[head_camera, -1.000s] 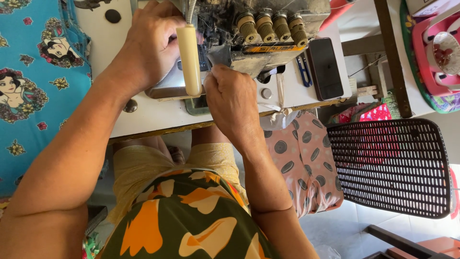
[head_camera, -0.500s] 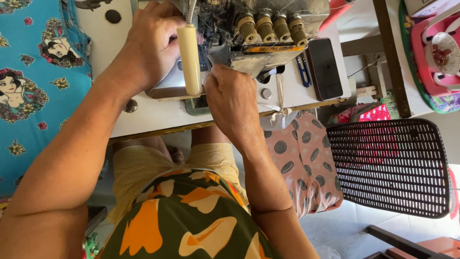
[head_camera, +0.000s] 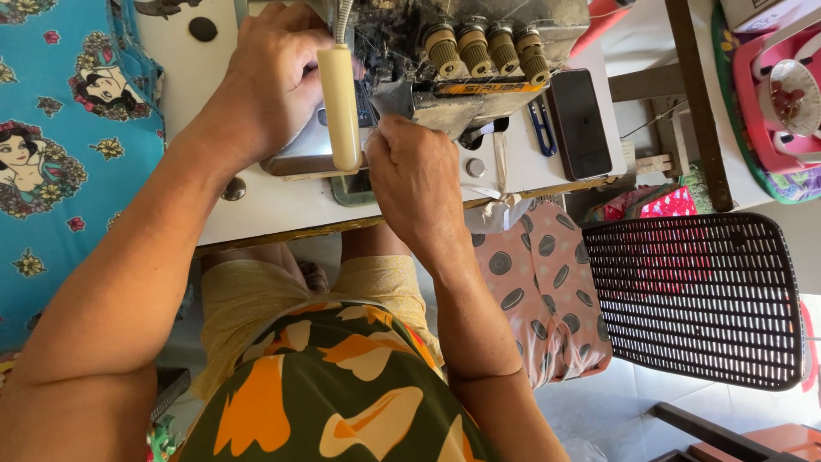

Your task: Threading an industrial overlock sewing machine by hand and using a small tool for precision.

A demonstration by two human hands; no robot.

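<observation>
Crowding the white table (head_camera: 256, 210) edge: grimy metal sewing machine (head_camera: 462, 60); left hand (head_camera: 274, 77) curled against it, right hand (head_camera: 415, 175) fisted; contents indiscernible.

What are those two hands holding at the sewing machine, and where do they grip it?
It cannot be told: the right hand is pinched shut at the sewing machine, the left hand rests on it.

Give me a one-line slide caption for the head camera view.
Seated person's left hand and right hand work at a worn overlock sewing machine on a white table, beside a dark phone.
</observation>
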